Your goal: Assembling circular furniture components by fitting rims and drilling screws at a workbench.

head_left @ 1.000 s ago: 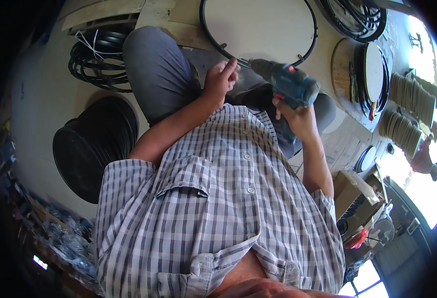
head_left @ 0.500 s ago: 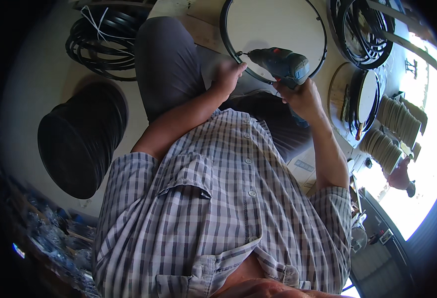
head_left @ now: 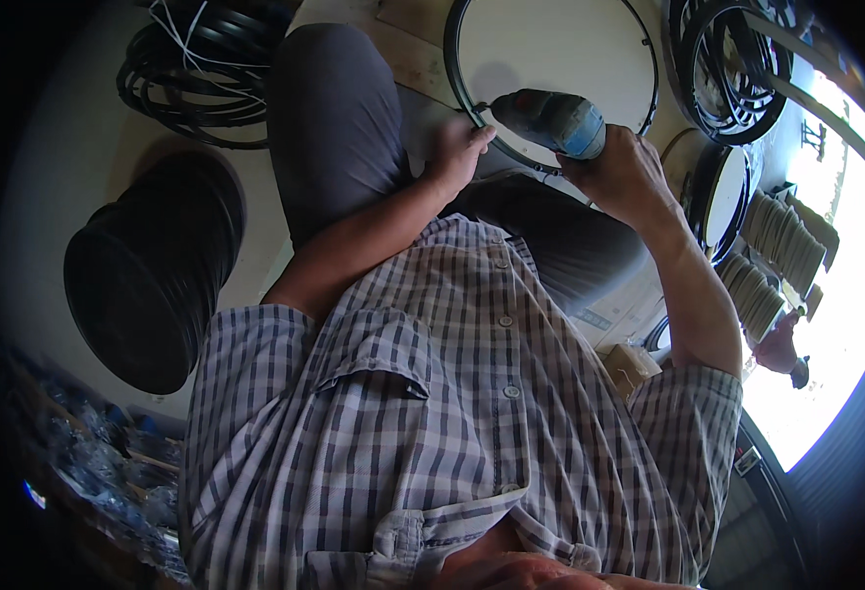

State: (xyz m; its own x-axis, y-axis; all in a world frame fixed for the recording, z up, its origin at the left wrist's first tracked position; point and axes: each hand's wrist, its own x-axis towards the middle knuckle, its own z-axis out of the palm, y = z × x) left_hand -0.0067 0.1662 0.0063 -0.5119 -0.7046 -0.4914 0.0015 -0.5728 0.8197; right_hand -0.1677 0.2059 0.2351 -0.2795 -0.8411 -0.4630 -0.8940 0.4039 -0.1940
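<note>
Head view showed the right hand [head_left: 621, 177] clamped on the blue drill [head_left: 550, 120], now pressed to the black hoop [head_left: 472, 103]; left hand [head_left: 460, 149] pinned that rim beside the bit, so fastening looked underway.

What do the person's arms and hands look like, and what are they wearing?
Both hands, left hand and right hand, are bare: no gloves. The forearms are bare too. Short sleeves of a grey-and-white checked button shirt end above the elbows.
</note>
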